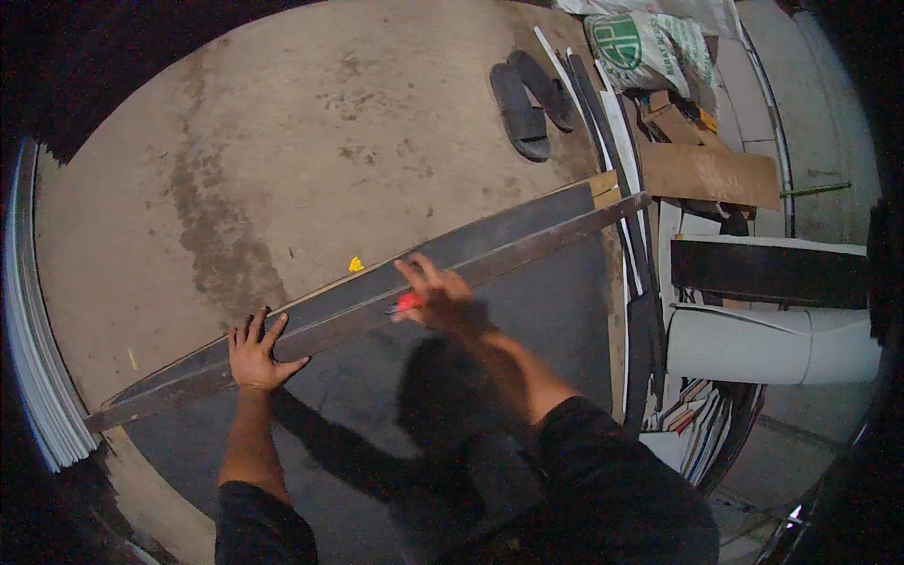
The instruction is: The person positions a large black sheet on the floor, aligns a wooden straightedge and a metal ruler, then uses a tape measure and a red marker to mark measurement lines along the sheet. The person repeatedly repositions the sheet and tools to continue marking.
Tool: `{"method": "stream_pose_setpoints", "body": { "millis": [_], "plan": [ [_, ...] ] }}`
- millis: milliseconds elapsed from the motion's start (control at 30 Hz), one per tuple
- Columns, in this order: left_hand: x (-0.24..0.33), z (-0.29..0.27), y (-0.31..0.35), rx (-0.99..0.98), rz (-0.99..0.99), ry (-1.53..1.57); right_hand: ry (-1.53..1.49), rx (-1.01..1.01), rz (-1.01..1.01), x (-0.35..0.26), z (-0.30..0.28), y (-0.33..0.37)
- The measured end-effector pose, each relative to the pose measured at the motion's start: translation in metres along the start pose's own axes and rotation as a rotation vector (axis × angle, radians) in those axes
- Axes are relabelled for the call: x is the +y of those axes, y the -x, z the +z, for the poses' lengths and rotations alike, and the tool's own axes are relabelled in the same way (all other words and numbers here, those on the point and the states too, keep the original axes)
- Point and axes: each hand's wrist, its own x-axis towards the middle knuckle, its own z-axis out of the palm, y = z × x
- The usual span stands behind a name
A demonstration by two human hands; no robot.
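Observation:
A large dark grey sheet (556, 292) lies on the ground, and a long brown straight bar (537, 243) crosses it diagonally. My left hand (256, 358) presses down on the bar with its fingers spread, some reaching past its far edge. Over the middle of the bar is my right hand (443, 297), slightly blurred, closed on a small red tool (408, 302) with a greyish tip; its exact kind is too blurred to tell. Its index finger stretches out over the bar. My shadow falls across the near part of the sheet.
A yellow scrap (355, 265) lies beyond the sheet. Dark sandals (520, 113) rest at the back. To the right are long strips (612, 122), a printed sack (650, 52), cardboard (711, 176), and a white roll (772, 346). Stacked pale sheets (38, 348) stand at far left.

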Motion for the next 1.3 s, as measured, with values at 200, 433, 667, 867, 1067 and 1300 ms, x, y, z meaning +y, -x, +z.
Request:
{"method": "stream_pose_setpoints", "body": {
  "millis": [200, 433, 667, 867, 1067, 1300],
  "plan": [
    [0.006, 0.014, 0.006, 0.014, 0.005, 0.005, 0.377, -0.171, -0.042, 0.078, -0.021, 0.011],
    [0.015, 0.019, 0.014, -0.049, -0.016, -0.014, 0.395, -0.126, -0.252, 0.111, 0.003, 0.020],
    [0.017, 0.025, 0.024, 0.059, -0.016, -0.032, 0.355, -0.127, -0.267, 0.110, -0.004, 0.020],
    [0.026, 0.044, 0.029, 0.141, 0.013, -0.022, 0.352, -0.107, -0.287, 0.124, -0.006, 0.022],
    [0.005, 0.023, 0.069, 0.026, -0.082, 0.079, 0.259, -0.102, -0.394, 0.109, 0.020, -0.003],
    [0.034, 0.024, 0.033, 0.097, 0.069, -0.025, 0.424, 0.013, -0.342, 0.154, -0.005, 0.037]
  ]
}}
